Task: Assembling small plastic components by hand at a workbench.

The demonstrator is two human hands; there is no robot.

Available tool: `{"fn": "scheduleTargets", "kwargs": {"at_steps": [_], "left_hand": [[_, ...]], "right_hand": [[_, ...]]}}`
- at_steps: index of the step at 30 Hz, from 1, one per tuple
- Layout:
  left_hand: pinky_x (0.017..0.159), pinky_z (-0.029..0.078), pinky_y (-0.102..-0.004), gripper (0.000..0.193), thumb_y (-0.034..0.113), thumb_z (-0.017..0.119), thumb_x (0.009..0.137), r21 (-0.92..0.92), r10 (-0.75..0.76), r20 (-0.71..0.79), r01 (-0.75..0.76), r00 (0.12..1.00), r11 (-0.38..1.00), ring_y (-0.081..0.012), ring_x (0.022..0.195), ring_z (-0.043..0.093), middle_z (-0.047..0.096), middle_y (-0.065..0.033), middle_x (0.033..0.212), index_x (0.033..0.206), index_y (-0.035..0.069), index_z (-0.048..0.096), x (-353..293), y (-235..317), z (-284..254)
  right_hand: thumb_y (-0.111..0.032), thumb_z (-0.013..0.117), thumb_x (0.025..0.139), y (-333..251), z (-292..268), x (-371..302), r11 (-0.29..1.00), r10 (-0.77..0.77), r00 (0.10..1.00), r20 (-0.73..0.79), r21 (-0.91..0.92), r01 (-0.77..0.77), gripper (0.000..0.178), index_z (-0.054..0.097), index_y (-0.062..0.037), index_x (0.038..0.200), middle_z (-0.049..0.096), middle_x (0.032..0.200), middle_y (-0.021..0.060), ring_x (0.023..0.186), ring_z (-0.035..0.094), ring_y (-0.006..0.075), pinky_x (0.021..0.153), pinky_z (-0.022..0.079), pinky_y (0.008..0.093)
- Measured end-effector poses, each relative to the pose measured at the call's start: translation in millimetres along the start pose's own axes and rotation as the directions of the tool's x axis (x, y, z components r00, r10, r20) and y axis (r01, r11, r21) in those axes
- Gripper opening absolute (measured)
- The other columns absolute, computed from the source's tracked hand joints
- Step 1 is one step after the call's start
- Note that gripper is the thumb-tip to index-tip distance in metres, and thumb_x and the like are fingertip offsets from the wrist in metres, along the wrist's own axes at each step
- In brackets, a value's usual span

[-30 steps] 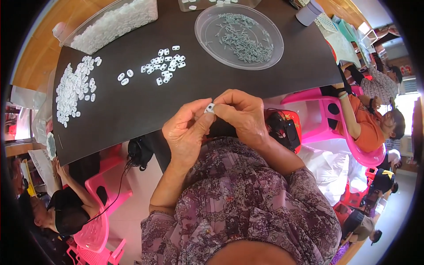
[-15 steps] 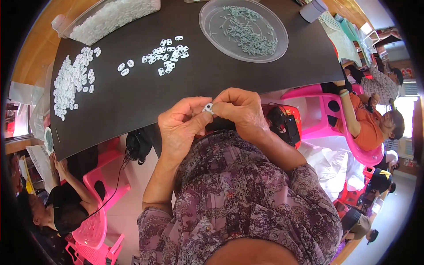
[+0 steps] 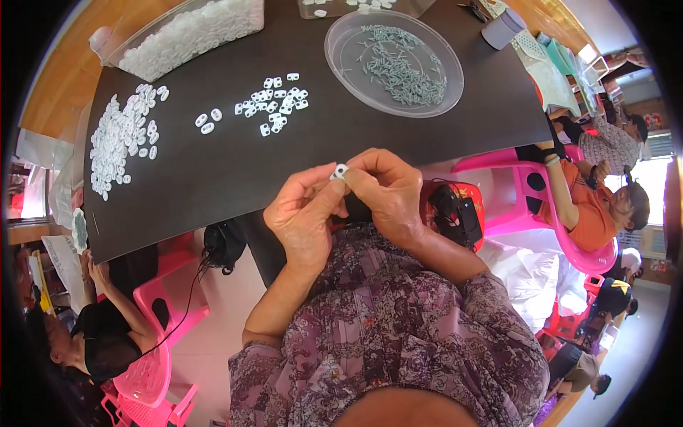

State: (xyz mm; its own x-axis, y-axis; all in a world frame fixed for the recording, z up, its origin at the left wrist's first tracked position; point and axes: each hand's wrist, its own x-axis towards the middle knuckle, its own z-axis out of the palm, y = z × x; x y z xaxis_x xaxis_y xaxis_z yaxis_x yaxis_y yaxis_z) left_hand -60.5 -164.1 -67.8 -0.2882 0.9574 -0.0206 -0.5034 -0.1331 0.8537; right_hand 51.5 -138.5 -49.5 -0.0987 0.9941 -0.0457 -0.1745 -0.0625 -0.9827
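Note:
Just past the near edge of the dark table (image 3: 206,167), my two hands meet over my lap. My left hand (image 3: 304,213) pinches a small white plastic piece (image 3: 340,171) with a dark round hole facing up. The fingers of my right hand (image 3: 390,193) are closed against the same piece from the other side; whether they also hold some small part is hidden. Beyond my hands lies a loose group of white pieces with dark holes (image 3: 286,109). Farther left are three white oval pieces (image 3: 208,128) and a large heap of similar ovals (image 3: 117,146).
A clear round tray (image 3: 340,89) holds many small grey-green rods. At the back left stands a clear bin (image 3: 142,70) full of white pieces. A grey cup (image 3: 504,30) is at the far right. Pink chairs (image 3: 526,181) and seated people flank the table.
My view has tilted slightly, so the tabletop sits lower and more of its far side shows. Both hands remain together on the white piece, whose hole now faces up more plainly.

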Motion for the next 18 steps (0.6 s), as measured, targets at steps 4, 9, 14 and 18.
{"fn": "scheduleTargets", "kwargs": {"at_steps": [4, 9, 14, 18], "left_hand": [[0.049, 0.043, -0.0211, 0.016, -0.008, 0.062, 0.078, 0.047, 0.015, 0.032, -0.016, 0.999, 0.999, -0.0109, 0.052, 0.053, 0.063, -0.0098, 0.072, 0.095, -0.009, 0.062, 3.6, 5.7, -4.1], [0.048, 0.046, -0.0219, 0.018, -0.008, 0.061, 0.078, 0.049, -0.022, 0.034, 0.021, 0.999, 0.999, -0.011, 0.053, 0.054, 0.064, -0.0111, 0.074, 0.096, -0.009, 0.062, 4.1, 8.4, -6.6], [0.047, 0.046, -0.0209, 0.02, -0.008, 0.061, 0.079, 0.087, -0.002, 0.042, -0.002, 0.999, 0.996, -0.0105, 0.055, 0.055, 0.064, -0.0112, 0.076, 0.1, -0.009, 0.061, 3.9, 7.1, -7.4], [0.047, 0.047, -0.0204, 0.025, -0.008, 0.061, 0.08, 0.118, -0.003, 0.065, -0.004, 0.998, 0.993, -0.0101, 0.055, 0.055, 0.064, -0.011, 0.077, 0.105, -0.008, 0.059, 3.3, 5.3, -9.9]], "right_hand": [[-0.002, 0.059, 0.081, -2.1, -7.4, 7.6, 0.994, 0.107, 0.991, 0.082, -0.016, -0.106, 0.007, 0.061, 0.0044, 0.081, 0.062, 0.076, 0.0037, 0.069, 0.055, 0.0067, 0.064, 0.044, 0.0209], [-0.006, 0.061, 0.079, -10.5, -3.3, 9.0, 0.986, 0.169, 0.982, 0.082, -0.025, -0.167, 0.009, 0.061, 0.0034, 0.08, 0.062, 0.074, 0.0024, 0.067, 0.054, 0.0056, 0.061, 0.042, 0.0199], [-0.008, 0.063, 0.077, -11.8, -4.3, 11.5, 0.983, 0.171, 0.983, 0.063, -0.07, -0.167, 0.01, 0.062, 0.0023, 0.078, 0.061, 0.073, 0.0015, 0.064, 0.051, 0.0044, 0.058, 0.038, 0.0192], [-0.009, 0.062, 0.077, -15.3, -5.1, 14.2, 0.974, 0.205, 0.974, 0.093, -0.116, -0.194, 0.012, 0.063, 0.0022, 0.077, 0.06, 0.071, 0.0011, 0.063, 0.05, 0.0047, 0.058, 0.038, 0.0197]]}}
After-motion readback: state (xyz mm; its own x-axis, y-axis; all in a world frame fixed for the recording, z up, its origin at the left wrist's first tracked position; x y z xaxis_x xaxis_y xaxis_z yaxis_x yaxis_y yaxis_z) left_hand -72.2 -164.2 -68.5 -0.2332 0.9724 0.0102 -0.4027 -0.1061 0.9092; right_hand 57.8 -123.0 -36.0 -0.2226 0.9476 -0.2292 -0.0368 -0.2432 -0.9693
